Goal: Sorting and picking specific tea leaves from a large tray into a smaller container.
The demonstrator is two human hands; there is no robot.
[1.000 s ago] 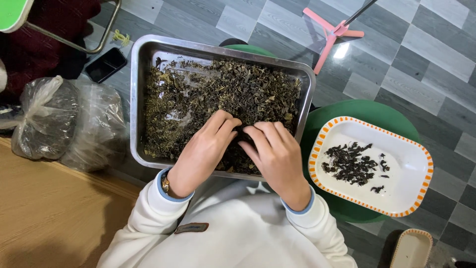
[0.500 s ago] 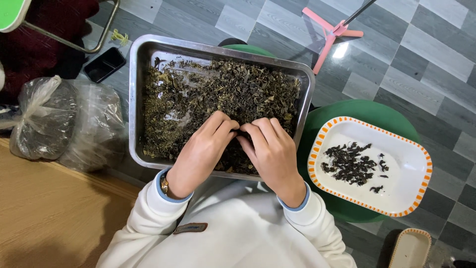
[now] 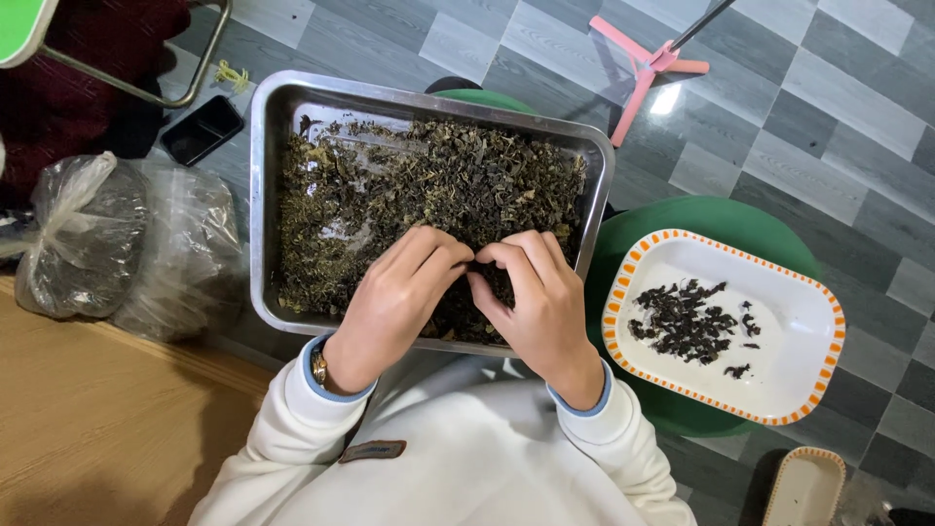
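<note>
Left hand [image 3: 394,297] and right hand [image 3: 534,292] pinch dried leaves [image 3: 429,185] between fingertips; likely light, brittle, crumbly; take 1 small pinch.

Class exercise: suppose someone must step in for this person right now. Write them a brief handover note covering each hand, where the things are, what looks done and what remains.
Left hand: down in the metal tray, fingertips pinched into the dried leaves; whether it grips a piece cannot be seen.
Right hand: beside it, fingertips meeting the left's at the same spot in the leaves.
Things: the tray sits in front of the person, nearly full. The white plate with an orange rim rests on a green stool to the right.
Done: a small pile of dark pieces lies on the plate.
Left: most leaves remain in the tray.
</note>
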